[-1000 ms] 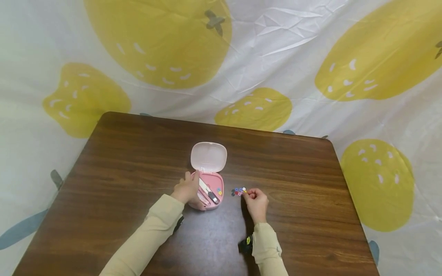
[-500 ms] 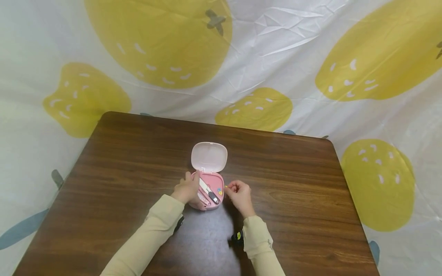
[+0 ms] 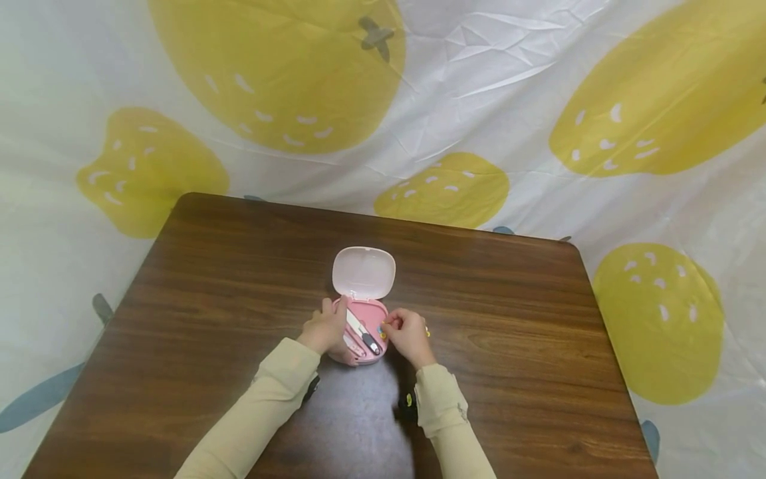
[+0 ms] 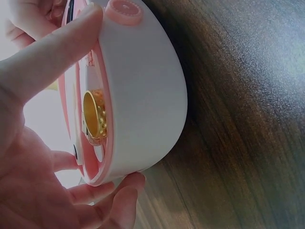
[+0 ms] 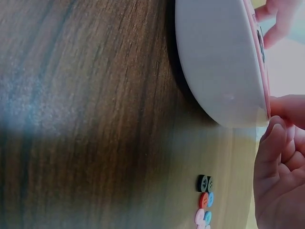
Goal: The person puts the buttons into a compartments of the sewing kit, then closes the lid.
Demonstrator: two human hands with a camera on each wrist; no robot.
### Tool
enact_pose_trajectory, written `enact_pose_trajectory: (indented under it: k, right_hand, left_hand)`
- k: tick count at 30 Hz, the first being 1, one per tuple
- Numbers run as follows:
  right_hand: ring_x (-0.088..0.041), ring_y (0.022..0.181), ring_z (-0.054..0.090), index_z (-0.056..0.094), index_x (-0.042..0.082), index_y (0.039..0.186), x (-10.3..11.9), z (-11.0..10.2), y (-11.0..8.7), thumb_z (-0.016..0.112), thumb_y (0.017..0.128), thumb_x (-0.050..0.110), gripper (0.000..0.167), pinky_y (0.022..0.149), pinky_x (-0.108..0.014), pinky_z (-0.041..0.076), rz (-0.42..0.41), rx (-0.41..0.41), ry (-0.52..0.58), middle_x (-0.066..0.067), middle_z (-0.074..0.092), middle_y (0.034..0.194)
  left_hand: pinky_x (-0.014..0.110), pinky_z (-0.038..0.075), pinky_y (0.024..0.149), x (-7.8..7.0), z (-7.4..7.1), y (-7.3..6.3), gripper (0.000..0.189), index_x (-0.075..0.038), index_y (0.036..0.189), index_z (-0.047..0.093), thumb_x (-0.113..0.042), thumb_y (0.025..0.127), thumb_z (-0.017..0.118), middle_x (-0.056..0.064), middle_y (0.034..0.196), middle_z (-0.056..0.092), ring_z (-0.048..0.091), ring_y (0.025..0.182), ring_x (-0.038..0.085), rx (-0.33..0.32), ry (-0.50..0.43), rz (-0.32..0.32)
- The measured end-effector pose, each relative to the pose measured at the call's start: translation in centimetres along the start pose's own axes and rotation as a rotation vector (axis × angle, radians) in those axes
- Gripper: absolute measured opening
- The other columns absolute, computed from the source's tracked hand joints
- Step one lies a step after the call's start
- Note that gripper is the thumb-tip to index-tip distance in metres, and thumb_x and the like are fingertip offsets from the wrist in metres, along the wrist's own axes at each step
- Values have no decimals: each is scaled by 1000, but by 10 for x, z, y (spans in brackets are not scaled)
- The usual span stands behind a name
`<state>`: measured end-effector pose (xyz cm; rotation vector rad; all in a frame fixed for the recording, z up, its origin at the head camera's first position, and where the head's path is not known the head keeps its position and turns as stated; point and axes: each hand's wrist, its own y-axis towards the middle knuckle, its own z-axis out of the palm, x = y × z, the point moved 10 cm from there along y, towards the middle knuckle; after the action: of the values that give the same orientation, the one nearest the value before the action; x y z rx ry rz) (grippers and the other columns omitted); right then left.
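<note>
A small sewing box [image 3: 375,358], white outside and pink inside, stands with its lid [image 3: 364,273] raised. My left hand [image 3: 323,330] grips its left side, thumb on the near rim and fingers round the edge in the left wrist view. Inside lie a white tool with a dark end [image 3: 363,332], a gold thimble [image 4: 95,114] and, at the right, a few small buttons [image 3: 383,336]. My right hand [image 3: 410,338] is at the box's right rim, thumb and forefinger pinched together over the inside. The small yellow button carried there is mostly hidden by the fingertips.
On the brown wooden table [image 3: 509,346], several loose buttons [image 5: 204,200] in black, red, blue and pink lie right of the box, mostly behind my right hand in the head view. A yellow-patterned cloth [image 3: 287,73] hangs along the table's far edge.
My right hand has come left from the loose buttons to the box's right rim, carrying a yellow button. The left hand and box have stayed in place.
</note>
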<state>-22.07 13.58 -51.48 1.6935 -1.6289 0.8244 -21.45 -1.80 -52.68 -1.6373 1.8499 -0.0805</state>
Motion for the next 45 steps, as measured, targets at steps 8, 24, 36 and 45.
enact_pose_trajectory:
  k: [8, 24, 36, 45]
  right_hand:
    - [-5, 50, 40, 65, -2, 73, 9, 1, 2, 67, 71, -1, 3, 46, -18, 36, -67, 10, -83, 1, 48, 55]
    - [1, 47, 35, 67, -2, 78, -11, -39, -15, 69, 70, -2, 8, 45, -18, 32, -66, -178, 16, 3, 43, 53]
    - [1, 48, 34, 63, -3, 79, -75, -61, -48, 69, 70, -4, 12, 44, -17, 29, 63, -367, 83, 1, 41, 56]
    - [-2, 47, 35, 65, 4, 82, -85, -62, -50, 71, 72, 5, 12, 46, -21, 30, 103, -433, -10, 4, 43, 56]
  left_hand:
    - [52, 42, 82, -1, 0, -1, 128, -6, 144, 16, -37, 45, 90, 26, 130, 28, 42, 109, 42, 3, -1, -2]
    - [51, 42, 83, 0, 1, 0, 128, -7, 145, 15, -37, 45, 90, 24, 130, 27, 42, 109, 41, 8, -6, -8]
    - [50, 42, 84, -1, 2, 1, 128, -7, 145, 13, -37, 46, 89, 24, 131, 27, 42, 108, 40, 21, 4, -11]
    - [51, 42, 83, 0, 1, 0, 128, -8, 145, 14, -36, 46, 89, 24, 131, 27, 42, 108, 40, 19, -12, -19]
